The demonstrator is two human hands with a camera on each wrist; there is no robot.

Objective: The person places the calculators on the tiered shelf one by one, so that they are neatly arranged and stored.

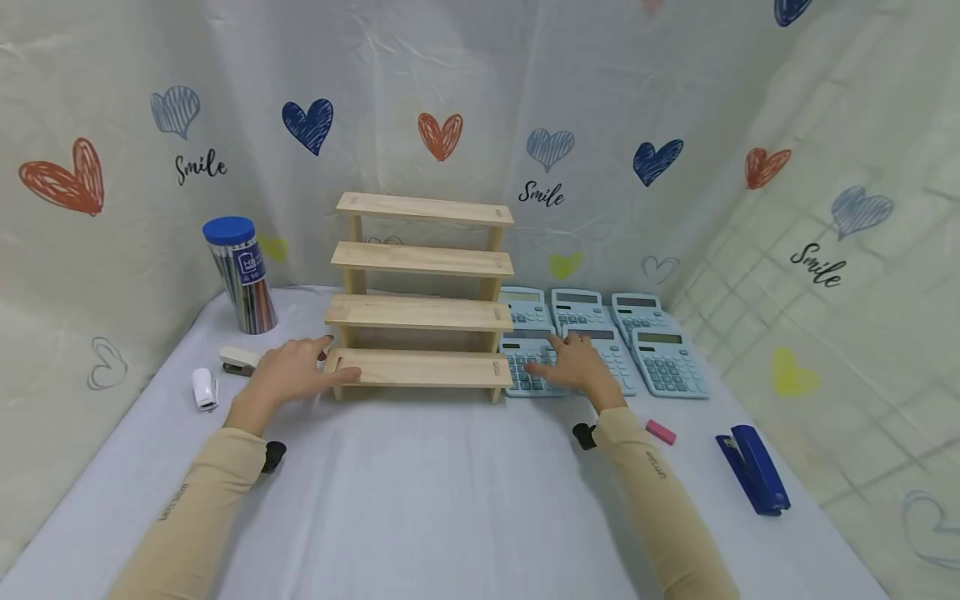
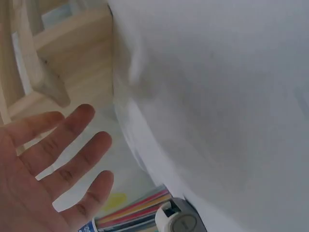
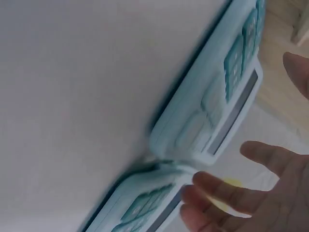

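Observation:
A four-tier wooden step shelf [image 1: 420, 312] stands at the back of the cloth-covered table. My left hand [image 1: 292, 371] is at the left end of its lowest board, the thumb overlapping the board's front corner in the head view. In the left wrist view the fingers [image 2: 77, 159] are spread and straight beside the wood, holding nothing. My right hand [image 1: 577, 365] hovers over several light-blue calculators [image 1: 670, 362] laid in two rows right of the shelf. Its fingers [image 3: 265, 157] are spread and loosely bent, with nothing between them, in the right wrist view.
A blue-lidded jar of pencils [image 1: 243, 275] stands back left. Near the left hand lie a small white stapler [image 1: 238, 360] and a small white rounded object [image 1: 204, 389]. A pink block [image 1: 660, 432] and a blue stapler [image 1: 753, 471] lie at right. A heart-printed curtain [image 1: 465, 75] hangs behind.

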